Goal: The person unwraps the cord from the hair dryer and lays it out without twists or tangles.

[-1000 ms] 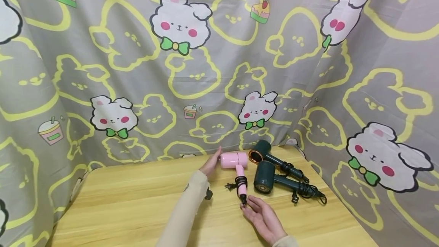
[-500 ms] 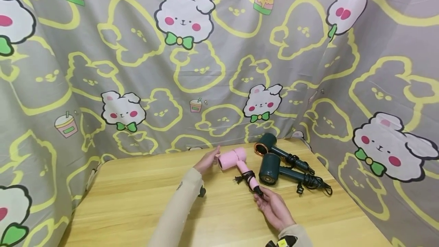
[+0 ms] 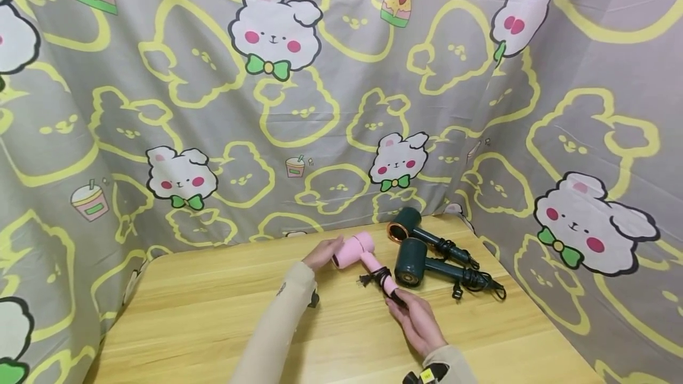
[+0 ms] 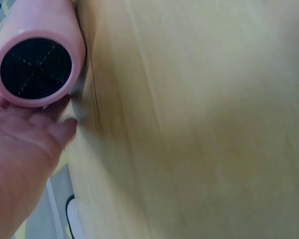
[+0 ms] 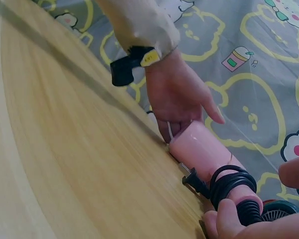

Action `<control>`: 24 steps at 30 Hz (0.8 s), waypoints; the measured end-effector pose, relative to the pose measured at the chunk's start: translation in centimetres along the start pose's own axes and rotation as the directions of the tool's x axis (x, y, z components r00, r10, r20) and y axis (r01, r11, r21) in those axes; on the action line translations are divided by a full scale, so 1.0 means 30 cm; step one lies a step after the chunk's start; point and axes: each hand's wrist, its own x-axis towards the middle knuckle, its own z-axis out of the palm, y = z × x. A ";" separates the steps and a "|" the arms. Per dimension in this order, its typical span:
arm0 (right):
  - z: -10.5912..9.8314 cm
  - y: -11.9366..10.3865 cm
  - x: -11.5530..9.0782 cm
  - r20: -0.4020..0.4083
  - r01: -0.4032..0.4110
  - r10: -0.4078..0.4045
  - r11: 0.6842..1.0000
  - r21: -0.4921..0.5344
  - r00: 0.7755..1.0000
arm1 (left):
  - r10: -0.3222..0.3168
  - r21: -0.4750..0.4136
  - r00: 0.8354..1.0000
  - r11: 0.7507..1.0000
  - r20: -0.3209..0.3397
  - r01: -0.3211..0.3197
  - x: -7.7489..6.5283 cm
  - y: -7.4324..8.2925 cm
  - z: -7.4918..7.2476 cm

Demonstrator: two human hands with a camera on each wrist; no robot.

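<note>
A pink hair dryer (image 3: 368, 259) lies aslant with its black cord wound round the handle. My left hand (image 3: 322, 253) is at the barrel's rear end; its fingers (image 4: 30, 117) reach behind the dark round grille's pink rim, and their tips are hidden. In the right wrist view the left thumb stands apart from the barrel. Against the handle's cord end rest the fingers (image 5: 226, 219) of my right hand (image 3: 418, 319), its thumb raised clear. Beyond the pink dryer lie two dark green hair dryers, one front (image 3: 411, 265) and one behind (image 3: 407, 222), cords wound.
All the dryers are on a wooden table (image 3: 213, 313). Behind and at both sides hangs a grey curtain (image 3: 331, 93) printed with rabbits. The pink dryer's plug (image 3: 365, 280) sticks out left of its handle. A black wrist mount (image 3: 427, 375) is on the right sleeve.
The pink dryer has turned, its handle end swinging right and nearer, and its barrel has shifted slightly left. My right hand has come against the handle's end. The green dryers stay put.
</note>
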 end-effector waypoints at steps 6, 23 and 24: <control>-0.008 -0.007 0.015 -0.022 0.022 -0.023 1.000 -0.021 0.999 | 0.036 -0.038 0.998 0.999 -0.056 -0.039 -0.044 0.000 0.005; 0.022 -0.069 -0.001 0.026 0.090 -0.088 0.991 -0.102 0.996 | -0.030 -0.332 0.995 0.943 -0.098 -0.005 -0.213 -0.026 0.013; 0.026 -0.072 0.001 0.037 0.090 -0.086 0.991 -0.102 0.996 | -0.028 -0.337 0.993 0.941 -0.115 -0.013 -0.222 -0.027 0.010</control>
